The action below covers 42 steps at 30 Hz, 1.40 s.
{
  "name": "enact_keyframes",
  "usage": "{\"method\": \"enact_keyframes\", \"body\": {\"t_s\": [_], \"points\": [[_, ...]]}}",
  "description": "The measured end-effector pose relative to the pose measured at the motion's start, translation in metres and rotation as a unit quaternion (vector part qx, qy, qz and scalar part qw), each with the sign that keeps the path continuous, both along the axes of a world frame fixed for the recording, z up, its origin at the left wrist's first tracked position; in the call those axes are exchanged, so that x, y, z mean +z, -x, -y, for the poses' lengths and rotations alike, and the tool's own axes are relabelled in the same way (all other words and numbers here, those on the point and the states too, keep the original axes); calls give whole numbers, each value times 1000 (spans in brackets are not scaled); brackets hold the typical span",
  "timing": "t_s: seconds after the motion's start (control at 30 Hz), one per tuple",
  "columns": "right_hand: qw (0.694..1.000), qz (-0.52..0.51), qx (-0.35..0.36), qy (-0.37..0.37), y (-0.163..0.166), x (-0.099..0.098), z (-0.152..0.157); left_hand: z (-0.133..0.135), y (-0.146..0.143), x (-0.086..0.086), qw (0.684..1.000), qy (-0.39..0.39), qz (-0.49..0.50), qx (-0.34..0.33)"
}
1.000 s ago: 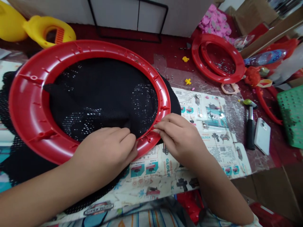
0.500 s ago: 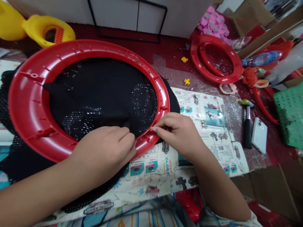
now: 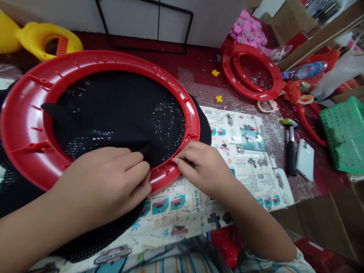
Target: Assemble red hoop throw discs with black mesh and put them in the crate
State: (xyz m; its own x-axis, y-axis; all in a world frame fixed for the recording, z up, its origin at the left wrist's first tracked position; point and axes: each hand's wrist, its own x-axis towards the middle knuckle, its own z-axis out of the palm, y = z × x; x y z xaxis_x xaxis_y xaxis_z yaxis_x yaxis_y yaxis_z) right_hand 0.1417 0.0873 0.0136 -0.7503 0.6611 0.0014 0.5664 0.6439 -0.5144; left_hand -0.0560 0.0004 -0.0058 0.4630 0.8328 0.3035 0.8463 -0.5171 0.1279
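Observation:
A large red plastic ring (image 3: 25, 110), its ribbed side with small posts facing up, lies over black mesh fabric (image 3: 119, 102). The fabric fills the opening and spreads out beyond the rim. My left hand (image 3: 105, 178) is closed around the near rim, its fingertips curled out of sight at the ring's edge. To its right, my right hand (image 3: 201, 167) pinches thumb and forefinger together at the rim's inner edge. Whatever lies between those fingertips is too small or hidden to make out.
Printed cardboard (image 3: 216, 159) covers the table under the ring. Rightward are a hammer (image 3: 291, 151), a white phone (image 3: 305, 159) and a green basket (image 3: 342, 136). Further back lie more red rings (image 3: 227, 72), a plastic bottle (image 3: 305, 71) and pink pieces (image 3: 247, 30). Yellow plastic parts (image 3: 36, 36) stand at back left.
The whole view has shifted, so the scene sits a little further left. Both hands have slid slightly left along the near rim, still closed.

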Motion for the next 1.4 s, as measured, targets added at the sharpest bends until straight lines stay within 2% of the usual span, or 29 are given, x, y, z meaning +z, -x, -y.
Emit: {"method": "enact_keyframes", "body": {"t_s": [0.23, 0.4, 0.6, 0.93, 1.03, 1.2, 1.4], "points": [[999, 36, 27, -26, 1, -2, 17, 12, -17, -3, 999, 11, -1, 38], [997, 13, 66, -46, -11, 6, 7, 8, -19, -9, 998, -1, 31, 57], [991, 65, 75, -87, -10, 10, 1, 5, -18, -8, 999, -3, 28, 43], [994, 69, 86, -8, -6, 8, -9, 1, -14, -5, 1000, 2, 15, 12], [996, 53, 76, 8, -5, 8, -12, 2, -12, -5, 1000, 7, 12, 4], [997, 69, 45, -11, -1, 7, -9, 2, -12, -8, 1000, -3, 20, 4], [996, 91, -7, 0, 1, 6, 1, -7, 2, -4, 996, -42, 21, -77]]}}
